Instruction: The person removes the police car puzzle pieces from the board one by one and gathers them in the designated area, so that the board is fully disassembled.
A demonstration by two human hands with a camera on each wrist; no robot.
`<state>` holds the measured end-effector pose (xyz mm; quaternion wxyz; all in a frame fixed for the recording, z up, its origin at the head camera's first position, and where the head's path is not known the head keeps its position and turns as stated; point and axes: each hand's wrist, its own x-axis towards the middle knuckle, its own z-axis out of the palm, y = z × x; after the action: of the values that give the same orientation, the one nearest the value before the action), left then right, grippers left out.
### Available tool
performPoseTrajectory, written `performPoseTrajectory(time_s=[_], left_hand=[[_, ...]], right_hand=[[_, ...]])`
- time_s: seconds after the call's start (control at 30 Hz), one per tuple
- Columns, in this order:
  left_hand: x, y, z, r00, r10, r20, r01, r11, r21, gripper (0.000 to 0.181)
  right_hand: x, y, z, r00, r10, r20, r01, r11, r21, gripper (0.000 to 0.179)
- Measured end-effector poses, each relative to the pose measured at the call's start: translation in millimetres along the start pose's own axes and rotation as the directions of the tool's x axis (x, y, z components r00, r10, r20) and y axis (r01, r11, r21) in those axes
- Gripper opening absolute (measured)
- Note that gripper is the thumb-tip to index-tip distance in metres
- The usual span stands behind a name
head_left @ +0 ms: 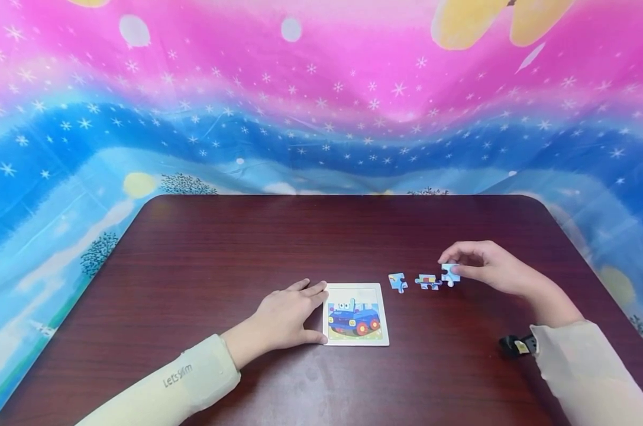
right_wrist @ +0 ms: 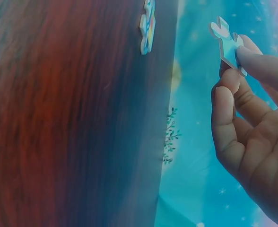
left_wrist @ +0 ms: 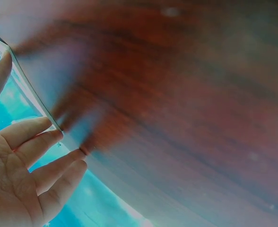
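A square puzzle tray (head_left: pixel 385 322) with a white frame lies on the table, showing a blue cartoon car picture with a blank upper part. My left hand (head_left: pixel 286 316) rests at its left edge, fingers spread and fairly straight, thumb at the lower corner; in the left wrist view the fingertips meet the tray's rim (left_wrist: pixel 32 90). My right hand (head_left: pixel 491 269) pinches a light-blue jigsaw piece (head_left: pixel 450 274) between thumb and fingers, and the right wrist view shows that piece (right_wrist: pixel 230 47) held up off the table.
Two loose jigsaw pieces lie right of the tray: a light-blue one (head_left: pixel 398 282) and a multicoloured one (head_left: pixel 427 281). The dark wooden table (head_left: pixel 236 236) ends at a patterned cloth backdrop (head_left: pixel 321 118). A black device (head_left: pixel 515 346) sits at the right wrist.
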<state>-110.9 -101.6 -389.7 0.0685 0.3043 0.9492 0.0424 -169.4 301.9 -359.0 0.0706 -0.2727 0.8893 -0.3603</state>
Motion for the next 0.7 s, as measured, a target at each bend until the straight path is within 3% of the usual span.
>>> performPoseTrajectory(time_s=[0.7], left_hand=[[-0.8,0.5,-1.0,1.000,0.000,-0.004,0.000,1.000,0.000,0.080]], right_hand=[[-4.5,22.8,-4.2,0.990,0.088,0.111,-0.087,0.996,-0.009,0.018]])
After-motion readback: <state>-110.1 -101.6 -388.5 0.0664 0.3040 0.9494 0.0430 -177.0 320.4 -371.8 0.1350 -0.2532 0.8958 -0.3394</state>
